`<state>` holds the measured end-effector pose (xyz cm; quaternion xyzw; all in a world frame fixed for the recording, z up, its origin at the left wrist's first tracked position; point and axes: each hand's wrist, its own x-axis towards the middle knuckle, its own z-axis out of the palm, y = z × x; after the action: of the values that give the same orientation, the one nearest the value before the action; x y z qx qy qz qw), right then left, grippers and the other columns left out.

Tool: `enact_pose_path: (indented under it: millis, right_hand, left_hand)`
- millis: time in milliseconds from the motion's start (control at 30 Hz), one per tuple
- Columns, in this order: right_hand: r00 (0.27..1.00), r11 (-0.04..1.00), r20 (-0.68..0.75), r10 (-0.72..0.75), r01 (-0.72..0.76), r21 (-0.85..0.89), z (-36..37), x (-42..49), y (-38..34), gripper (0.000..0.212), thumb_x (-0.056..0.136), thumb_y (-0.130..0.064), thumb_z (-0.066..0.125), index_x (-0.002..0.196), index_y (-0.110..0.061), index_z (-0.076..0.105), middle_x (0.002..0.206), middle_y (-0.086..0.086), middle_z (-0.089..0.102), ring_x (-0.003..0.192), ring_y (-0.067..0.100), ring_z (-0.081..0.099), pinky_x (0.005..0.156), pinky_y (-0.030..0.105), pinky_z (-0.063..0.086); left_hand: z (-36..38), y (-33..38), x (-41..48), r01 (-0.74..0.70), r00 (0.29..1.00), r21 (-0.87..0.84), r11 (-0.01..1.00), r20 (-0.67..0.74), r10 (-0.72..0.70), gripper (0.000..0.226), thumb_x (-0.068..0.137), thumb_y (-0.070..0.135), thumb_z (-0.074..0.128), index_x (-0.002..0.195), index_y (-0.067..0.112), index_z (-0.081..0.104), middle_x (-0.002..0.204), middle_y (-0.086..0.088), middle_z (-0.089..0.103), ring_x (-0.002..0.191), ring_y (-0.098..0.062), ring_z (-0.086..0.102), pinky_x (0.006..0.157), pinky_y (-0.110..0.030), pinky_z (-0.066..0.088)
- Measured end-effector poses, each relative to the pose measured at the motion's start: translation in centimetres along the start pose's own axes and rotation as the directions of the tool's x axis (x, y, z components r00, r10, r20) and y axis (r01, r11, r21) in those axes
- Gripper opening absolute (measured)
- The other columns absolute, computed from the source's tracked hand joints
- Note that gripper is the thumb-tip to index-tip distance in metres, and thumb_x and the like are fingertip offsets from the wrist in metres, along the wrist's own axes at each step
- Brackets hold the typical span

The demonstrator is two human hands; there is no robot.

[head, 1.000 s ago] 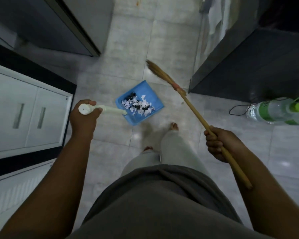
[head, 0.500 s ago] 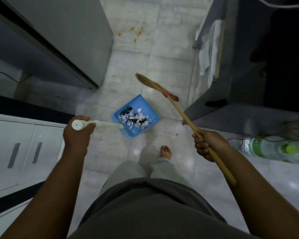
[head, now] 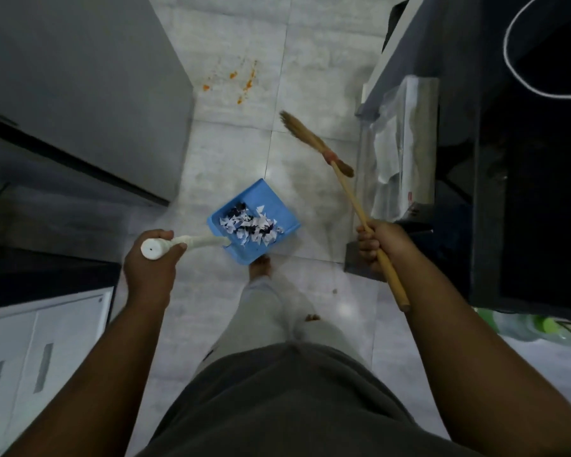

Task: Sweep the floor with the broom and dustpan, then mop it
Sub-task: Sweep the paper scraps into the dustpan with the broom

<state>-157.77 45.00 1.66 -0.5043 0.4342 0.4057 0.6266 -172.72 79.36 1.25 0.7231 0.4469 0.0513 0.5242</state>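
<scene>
Left hand holding scrap-filled dustpan, right hand holding broom

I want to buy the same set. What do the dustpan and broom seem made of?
The dustpan looks like moulded plastic: uniform blue, smooth matte walls, with a whitish ribbed handle, likely plastic too. The broom has a tan, probably wooden stick and dry straw-like bristles bound by a reddish band.

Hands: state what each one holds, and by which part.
The left hand grips the blue dustpan by the end of its white handle. The right hand grips the broom about midway along its wooden stick.
</scene>
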Motion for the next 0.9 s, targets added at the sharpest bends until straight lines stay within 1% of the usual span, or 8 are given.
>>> enact_pose_path:
  millis: [233, 467, 567, 633, 667, 733, 833, 900]
  right_hand:
    - [0.998, 0.998, -0.049, -0.045, 0.043, -0.044, 6.1, 12.5, -11.8, 0.035, 0.101, -0.018, 0.028, 0.069, -0.017, 0.041, 0.041, -0.007, 0.035, 0.030, 0.004, 0.031, 0.029, 0.014, 0.021]
    - [0.996, 0.984, -0.038, -0.076, 0.069, -0.162, 8.1, 27.7, -20.4, 0.036, 0.100, -0.022, 0.024, 0.067, -0.020, 0.039, 0.045, -0.009, 0.036, 0.034, 0.003, 0.032, 0.031, 0.017, 0.026]
    - [0.997, 0.981, -0.070, -0.046, 0.032, -0.193, 7.2, 31.7, -19.4, 0.036, 0.102, -0.023, 0.024, 0.069, -0.019, 0.038, 0.046, -0.009, 0.037, 0.034, 0.002, 0.032, 0.032, 0.017, 0.026]
    - [0.988, 0.971, -0.157, -0.010, -0.028, -0.239, 6.4, 32.5, -17.6, 0.035, 0.101, -0.023, 0.026, 0.069, -0.019, 0.040, 0.049, -0.008, 0.038, 0.035, 0.003, 0.031, 0.032, 0.018, 0.025]
    - [0.980, 0.966, -0.199, 0.000, -0.051, -0.254, 6.0, 32.5, -16.4, 0.034, 0.101, -0.022, 0.027, 0.069, -0.019, 0.041, 0.051, -0.008, 0.039, 0.035, 0.004, 0.031, 0.033, 0.017, 0.024]
    - [0.969, 0.964, -0.246, 0.007, -0.072, -0.255, 5.2, 31.3, -13.6, 0.032, 0.100, -0.020, 0.030, 0.070, -0.019, 0.043, 0.053, -0.007, 0.040, 0.034, 0.005, 0.032, 0.034, 0.015, 0.023]
    - [0.953, 0.966, -0.298, 0.051, -0.122, -0.227, 3.9, 27.9, -8.8, 0.032, 0.099, -0.020, 0.034, 0.071, -0.017, 0.047, 0.053, -0.005, 0.040, 0.033, 0.005, 0.033, 0.033, 0.014, 0.024]
    - [0.950, 0.974, -0.292, 0.109, -0.161, -0.159, 3.1, 25.3, -5.8, 0.033, 0.101, -0.023, 0.036, 0.071, -0.016, 0.048, 0.049, -0.005, 0.041, 0.033, 0.006, 0.032, 0.031, 0.014, 0.024]
  left_hand:
    - [3.6, -0.2, 11.6, 0.029, 0.995, 0.017, 0.999, 0.095, -0.031, 0.032, 0.083, -0.002, 0.073, 0.111, 0.010, 0.063, 0.114, -0.010, 0.065, 0.104, -0.024, 0.062, 0.099, -0.047, 0.051]
    - [6.2, -4.3, 17.8, 0.035, 0.996, 0.009, 0.999, 0.077, -0.036, 0.036, 0.082, 0.005, 0.075, 0.091, 0.040, 0.069, 0.110, 0.006, 0.071, 0.106, -0.016, 0.067, 0.089, -0.041, 0.055]
    - [4.6, -5.4, 20.0, 0.070, 0.997, 0.016, 0.997, 0.011, -0.070, 0.028, 0.084, 0.010, 0.075, 0.105, 0.025, 0.067, 0.119, -0.010, 0.067, 0.111, -0.031, 0.065, 0.089, -0.046, 0.055]
    - [6.0, -6.3, 20.0, 0.119, 0.991, 0.024, 0.993, 0.066, -0.120, 0.048, 0.082, 0.025, 0.076, 0.124, 0.009, 0.060, 0.126, -0.018, 0.062, 0.119, -0.038, 0.060, 0.093, -0.045, 0.056]
    - [9.1, -6.9, 19.4, 0.204, 0.960, 0.111, 0.973, 0.170, -0.221, 0.060, 0.083, 0.032, 0.074, 0.132, 0.005, 0.054, 0.133, -0.022, 0.057, 0.126, -0.041, 0.054, 0.096, -0.041, 0.054]
    - [13.8, -8.6, 18.0, 0.005, 0.917, 0.527, 0.850, 0.336, -0.213, 0.051, 0.102, 0.021, 0.051, 0.146, -0.003, 0.038, 0.151, -0.024, 0.039, 0.141, -0.035, 0.038, 0.109, -0.032, 0.040]
    - [25.1, -14.3, 14.6, -0.054, 0.753, 0.629, 0.776, 0.536, -0.382, 0.044, 0.108, 0.005, 0.020, 0.152, -0.003, 0.019, 0.159, -0.016, 0.021, 0.146, -0.025, 0.026, 0.117, -0.034, 0.025]
    - [25.5, -14.7, 15.4, -0.044, 0.851, 0.701, 0.712, 0.400, -0.341, 0.043, 0.109, 0.005, 0.019, 0.150, -0.004, 0.021, 0.159, -0.016, 0.022, 0.145, -0.024, 0.027, 0.117, -0.035, 0.025]
